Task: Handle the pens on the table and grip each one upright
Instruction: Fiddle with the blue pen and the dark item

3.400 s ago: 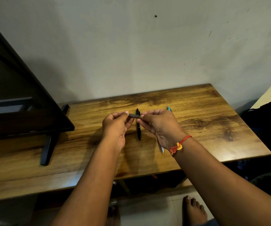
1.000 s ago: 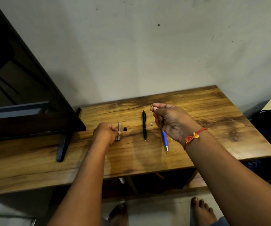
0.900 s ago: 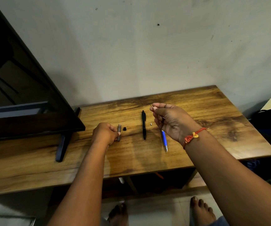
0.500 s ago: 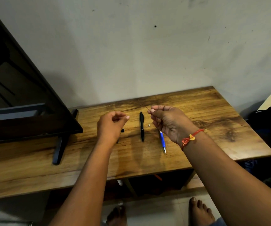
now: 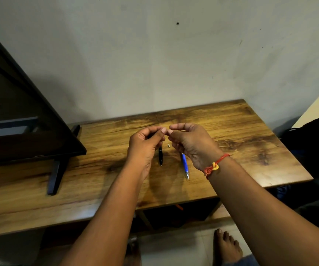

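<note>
Over grained wooden table (image 5: 250, 150), left hand (image 5: 145, 145) meets right hand (image 5: 192, 144), fingertips curled; hold unclear

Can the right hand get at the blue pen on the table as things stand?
Probably yes. The blue pen lies flat on the table right beneath the right hand, with nothing lying on it. Its fingertips meet the left hand, though, so it would likely have to break off first.

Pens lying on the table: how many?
2. A black pen lies partly under the left hand; a blue pen pokes out from under the right hand. More may be hidden in the hands.
</note>
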